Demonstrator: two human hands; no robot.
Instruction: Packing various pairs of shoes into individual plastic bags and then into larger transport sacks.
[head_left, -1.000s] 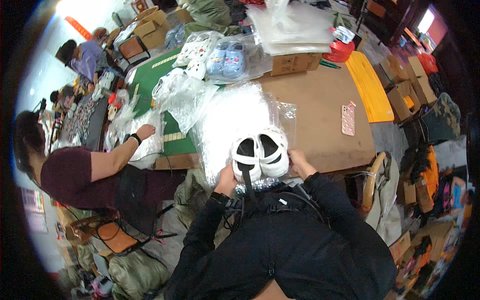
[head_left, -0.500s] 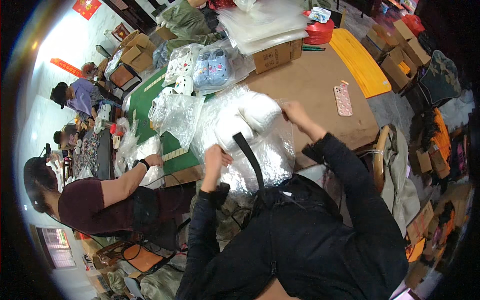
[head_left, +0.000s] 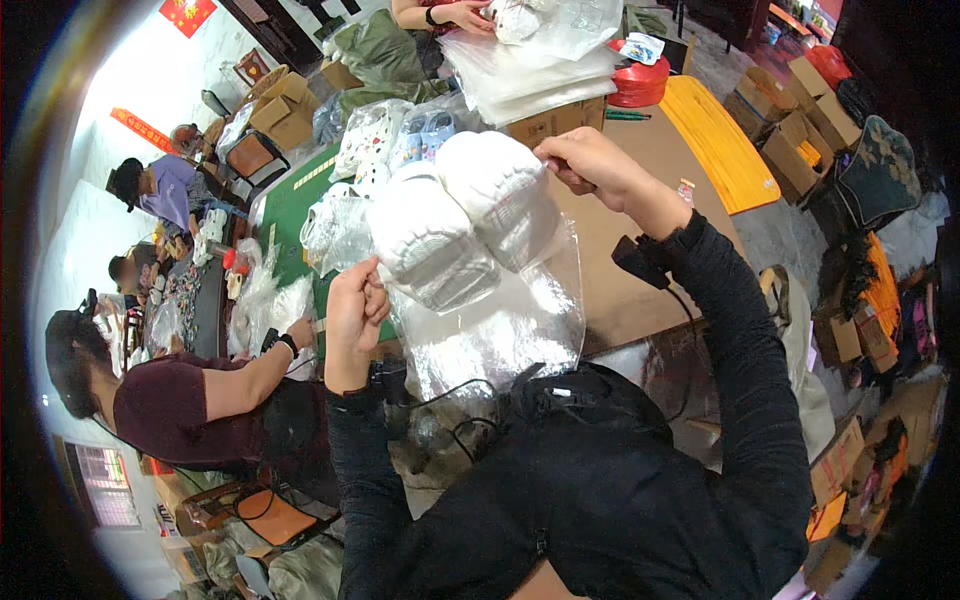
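Left hand [head_left: 354,305] and right hand [head_left: 598,170], grips pinched closed on the bag [head_left: 458,288], best hold it evenly taut around the shoes [head_left: 425,222].

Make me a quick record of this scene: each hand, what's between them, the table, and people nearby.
Left grip: pinched on clear plastic, left of the shoes
Right grip: pinched at their far right edge
Between: white shoes, side by side
Table: brown surface, green mat, yellow board
Far side: red roll, stacked clear bags on a cardboard box
People: co-worker in maroon at left; others beyond
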